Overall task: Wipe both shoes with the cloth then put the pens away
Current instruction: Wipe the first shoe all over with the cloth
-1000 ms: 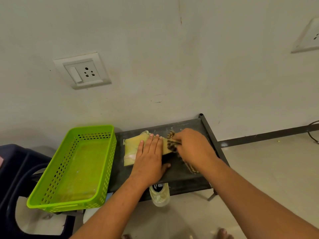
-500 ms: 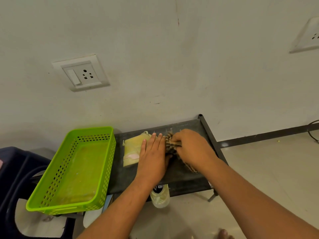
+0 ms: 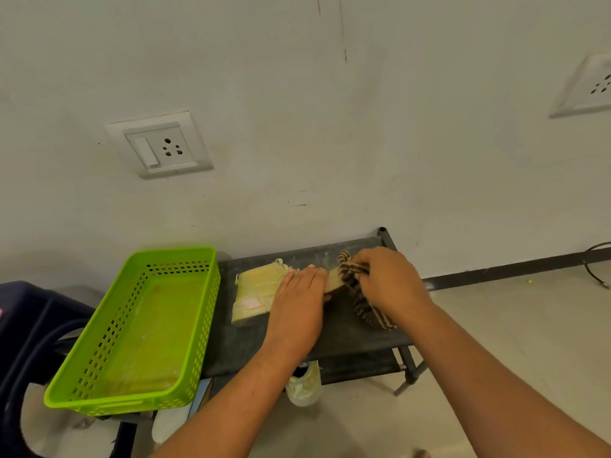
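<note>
Right hand [image 3: 386, 279] grips the cloth [image 3: 370, 309], fingers curled round its bunched upper end. The cloth is striped dark and tan. Its gripped end touches the right end of the shoe [image 3: 261, 289], and its loose end trails toward the front edge of the rack [image 3: 347, 342].

Left hand [image 3: 297, 302] lies flat on the middle of the shoe, fingers straight and together, pressing down and holding nothing.

The shoe is yellow and lies lengthwise on the rack's dark top shelf, near the wall [image 3: 330, 127].

A second, pale shoe [image 3: 305, 388] shows below the top shelf, partly hidden by the left forearm.

A green basket [image 3: 178, 254] sits just beside the rack's left edge. A socket [image 3: 160, 145] is mounted on the wall above the basket.
</note>
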